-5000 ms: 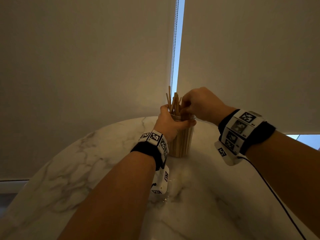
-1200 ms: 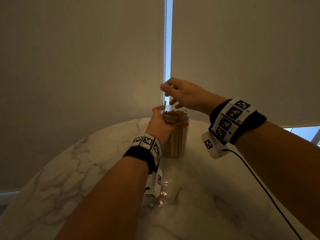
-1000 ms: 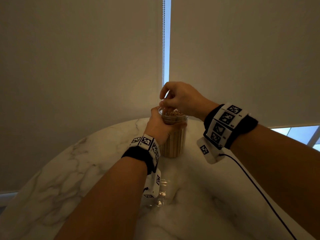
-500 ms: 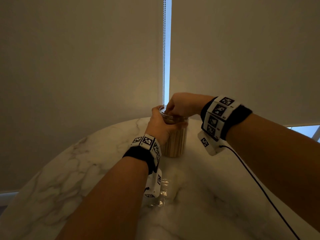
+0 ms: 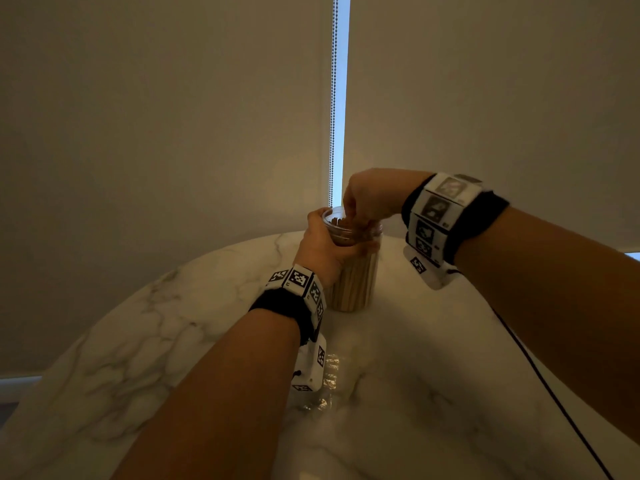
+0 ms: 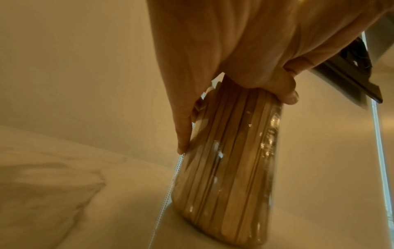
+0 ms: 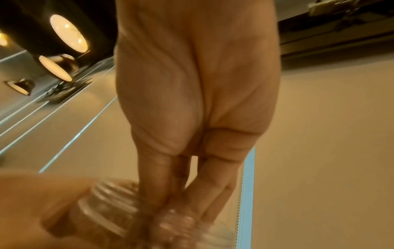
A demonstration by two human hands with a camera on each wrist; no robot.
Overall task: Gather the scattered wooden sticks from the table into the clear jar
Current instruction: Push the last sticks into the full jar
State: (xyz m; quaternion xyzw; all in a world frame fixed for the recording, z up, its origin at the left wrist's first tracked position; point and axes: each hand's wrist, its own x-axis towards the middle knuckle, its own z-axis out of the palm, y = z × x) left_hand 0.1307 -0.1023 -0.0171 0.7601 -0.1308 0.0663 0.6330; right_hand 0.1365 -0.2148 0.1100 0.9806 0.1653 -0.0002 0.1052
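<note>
Wooden sticks [image 5: 353,285] fill the clear jar [image 5: 356,268] on the marble table [image 5: 173,323]. The left hand [image 5: 322,247] grips the jar's neck. The right hand [image 5: 370,202] reaches extended fingers [image 7: 162,182] into its mouth, holding nothing I can see.

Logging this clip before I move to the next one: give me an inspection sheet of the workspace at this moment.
Surface: marble table, round-edged, veined.
Job's things: clear jar upright, packed with sticks; no loose sticks seen on the table.
Clutter: small clear item partly hidden under the left wrist camera; cannot tell what it is.
Grippers: left hand grips the jar near its top; right hand has its fingers down at the jar mouth, a held stick cannot be told.
Cables: black cable runs from the right wrist.
Surroundings: roller blinds, bead chain.
</note>
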